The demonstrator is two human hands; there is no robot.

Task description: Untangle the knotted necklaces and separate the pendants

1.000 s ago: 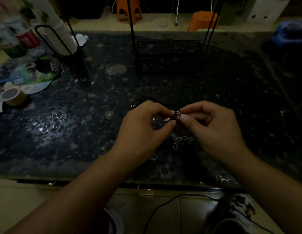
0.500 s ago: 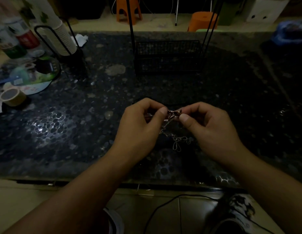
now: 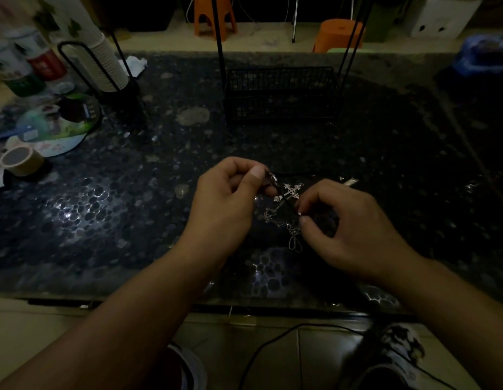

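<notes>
A tangle of necklaces (image 3: 284,218) hangs between my hands just above the dark pebbled tabletop (image 3: 109,209). A dark cord runs taut from my left hand (image 3: 227,204) down to my right hand (image 3: 343,223). My left thumb and fingers pinch the cord's upper end. My right thumb and forefinger pinch its lower end beside a small silver bead. A silver cross pendant (image 3: 292,190) shows between the hands, and a thin silver chain with looped links (image 3: 295,242) droops below it. A dark cord also trails on the table behind the hands.
A black wire basket (image 3: 281,94) on thin legs stands behind the hands. At the left are a tape roll (image 3: 21,160), a round printed fan (image 3: 50,128), a cup stack in a wire holder (image 3: 104,60) and bottles. The table's front edge runs below my forearms.
My hands have drawn apart: the right one moved right and down, the left one slightly up. The dark cord now stretches between them and the cross pendant has come into view.
</notes>
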